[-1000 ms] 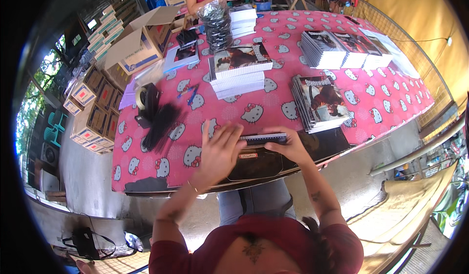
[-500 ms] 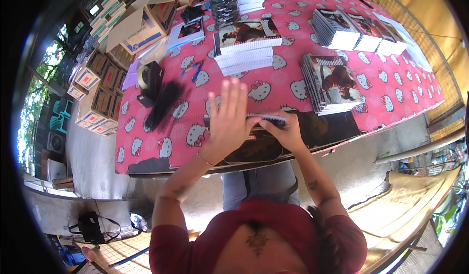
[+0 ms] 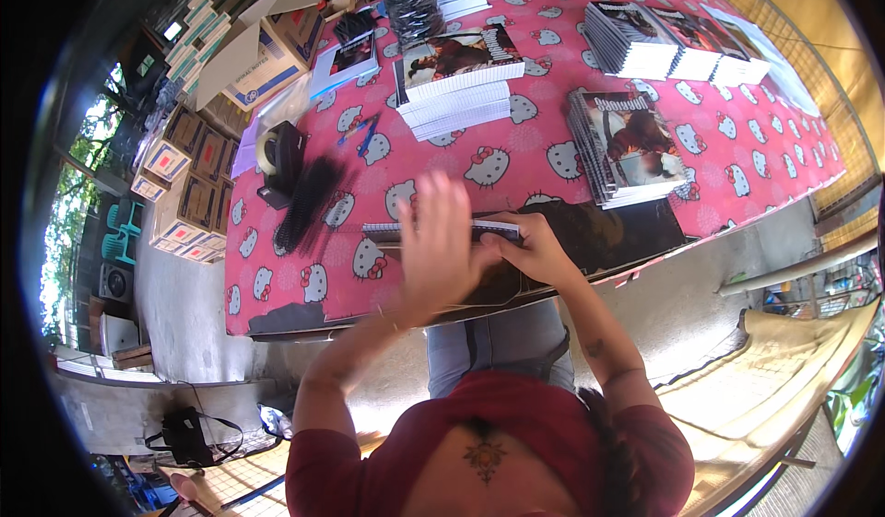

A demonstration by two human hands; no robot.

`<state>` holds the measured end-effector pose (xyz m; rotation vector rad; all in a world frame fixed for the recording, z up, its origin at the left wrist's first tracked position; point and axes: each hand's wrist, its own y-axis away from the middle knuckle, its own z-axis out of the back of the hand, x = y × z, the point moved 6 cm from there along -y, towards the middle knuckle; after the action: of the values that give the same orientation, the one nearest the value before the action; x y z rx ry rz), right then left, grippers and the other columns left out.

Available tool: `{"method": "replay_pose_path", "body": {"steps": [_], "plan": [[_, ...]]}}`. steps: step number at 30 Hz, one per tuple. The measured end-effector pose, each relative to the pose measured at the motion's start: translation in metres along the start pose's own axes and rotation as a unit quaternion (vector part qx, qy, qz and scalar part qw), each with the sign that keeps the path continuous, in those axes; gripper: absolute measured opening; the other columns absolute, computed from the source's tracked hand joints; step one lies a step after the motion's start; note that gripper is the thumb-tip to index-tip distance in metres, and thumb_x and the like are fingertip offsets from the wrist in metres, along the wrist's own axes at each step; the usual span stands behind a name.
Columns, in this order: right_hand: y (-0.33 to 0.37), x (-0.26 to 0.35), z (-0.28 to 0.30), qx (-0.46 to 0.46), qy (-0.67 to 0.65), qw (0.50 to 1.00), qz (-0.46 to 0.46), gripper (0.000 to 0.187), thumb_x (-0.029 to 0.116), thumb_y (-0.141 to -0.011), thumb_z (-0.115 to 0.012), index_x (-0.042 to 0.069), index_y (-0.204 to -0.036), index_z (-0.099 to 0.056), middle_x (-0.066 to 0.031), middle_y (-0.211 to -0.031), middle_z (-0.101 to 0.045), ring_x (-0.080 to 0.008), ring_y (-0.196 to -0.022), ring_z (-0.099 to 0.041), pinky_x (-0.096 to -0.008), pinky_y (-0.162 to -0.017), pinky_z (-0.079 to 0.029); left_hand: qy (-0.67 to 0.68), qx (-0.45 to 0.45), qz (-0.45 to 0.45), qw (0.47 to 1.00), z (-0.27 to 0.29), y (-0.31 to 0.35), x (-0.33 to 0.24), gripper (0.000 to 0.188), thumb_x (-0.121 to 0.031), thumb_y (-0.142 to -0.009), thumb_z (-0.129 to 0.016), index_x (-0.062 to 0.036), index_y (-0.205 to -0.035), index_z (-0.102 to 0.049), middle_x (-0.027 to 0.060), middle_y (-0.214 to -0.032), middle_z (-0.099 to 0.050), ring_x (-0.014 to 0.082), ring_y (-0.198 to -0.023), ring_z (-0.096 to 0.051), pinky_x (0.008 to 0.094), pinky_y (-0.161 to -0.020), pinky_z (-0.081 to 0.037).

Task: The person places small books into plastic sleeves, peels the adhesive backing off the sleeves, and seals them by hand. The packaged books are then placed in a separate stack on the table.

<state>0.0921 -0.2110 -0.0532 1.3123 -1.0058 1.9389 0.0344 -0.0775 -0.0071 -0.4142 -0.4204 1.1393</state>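
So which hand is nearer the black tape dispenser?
Left. The left hand, fingers extended, is right of the tape dispenser and closer to the person; the right hand, holding a spiral-bound notebook, is farther right.

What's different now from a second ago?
The thin notebook with dark spiral binding has shifted leftward, its left end now showing past the bare left hand. The bare right hand moved with it, keeping its grip. The glossy-covered book stacks on the pink cat-print tablecloth stayed put.
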Motion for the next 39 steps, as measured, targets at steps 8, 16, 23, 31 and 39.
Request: {"method": "replay_pose_path", "body": {"steps": [8, 16, 23, 31, 39], "plan": [[0.0, 0.007, -0.002, -0.025, -0.051, 0.997, 0.046, 0.029, 0.01, -0.093, -0.072, 0.0, -0.12, -0.07, -0.0155, -0.102, -0.076, -0.0189, -0.088, -0.074, -0.0321, -0.079, -0.056, 0.058, 0.023, 0.009, 0.998, -0.001, 0.014, -0.017, 0.088, -0.059, -0.102, -0.038, 0.0142, -0.15, -0.031, 0.0379, -0.158, -0.027, 0.051, -0.15, -0.024, 0.0692, -0.118, -0.014], [0.0, 0.02, -0.004, -0.038, 0.015, 0.99, 0.138, 0.03, 0.005, -0.088, -0.071, -0.002, -0.117, -0.069, -0.0182, -0.094, -0.071, -0.0298, -0.082, -0.071, -0.0355, -0.073, -0.054, 0.025, 0.04, -0.023, 0.999, 0.003, 0.011, -0.024, 0.091, -0.061, -0.103, -0.032, 0.016, -0.152, -0.028, 0.0369, -0.159, -0.026, 0.0519, -0.15, -0.024, 0.068, -0.118, -0.013], [0.0, 0.017, -0.006, -0.039, 0.005, 0.994, 0.098, 0.032, 0.004, -0.088, -0.068, -0.005, -0.119, -0.066, -0.0221, -0.102, -0.072, -0.0331, -0.089, -0.072, -0.038, -0.079, -0.055, 0.097, -0.002, 0.0, 0.995, -0.004, 0.027, -0.032, 0.092, -0.063, -0.101, -0.036, 0.0157, -0.148, -0.034, 0.0374, -0.157, -0.031, 0.0507, -0.149, -0.028, 0.0675, -0.118, -0.015], [-0.004, 0.013, -0.011, -0.051, 0.001, 0.994, 0.1, 0.031, 0.007, -0.087, -0.071, -0.004, -0.115, -0.066, -0.0207, -0.096, -0.071, -0.029, -0.081, -0.071, -0.0366, -0.072, -0.054, 0.114, 0.005, -0.006, 0.993, -0.005, 0.033, -0.028, 0.085, -0.058, -0.101, -0.042, 0.0105, -0.151, -0.036, 0.0308, -0.16, -0.032, 0.0454, -0.151, -0.027, 0.0659, -0.118, -0.016], [0.007, 0.028, 0.006, -0.088, 0.049, 0.99, 0.1, 0.03, 0.008, -0.086, -0.078, 0.002, -0.114, -0.07, -0.0154, -0.087, -0.069, -0.0188, -0.067, -0.064, -0.0326, -0.066, -0.052, 0.117, 0.024, -0.003, 0.993, 0.015, 0.02, -0.014, 0.072, -0.048, -0.104, -0.045, 0.0059, -0.152, -0.039, 0.0234, -0.16, -0.037, 0.0386, -0.151, -0.031, 0.0619, -0.121, -0.013]]}}
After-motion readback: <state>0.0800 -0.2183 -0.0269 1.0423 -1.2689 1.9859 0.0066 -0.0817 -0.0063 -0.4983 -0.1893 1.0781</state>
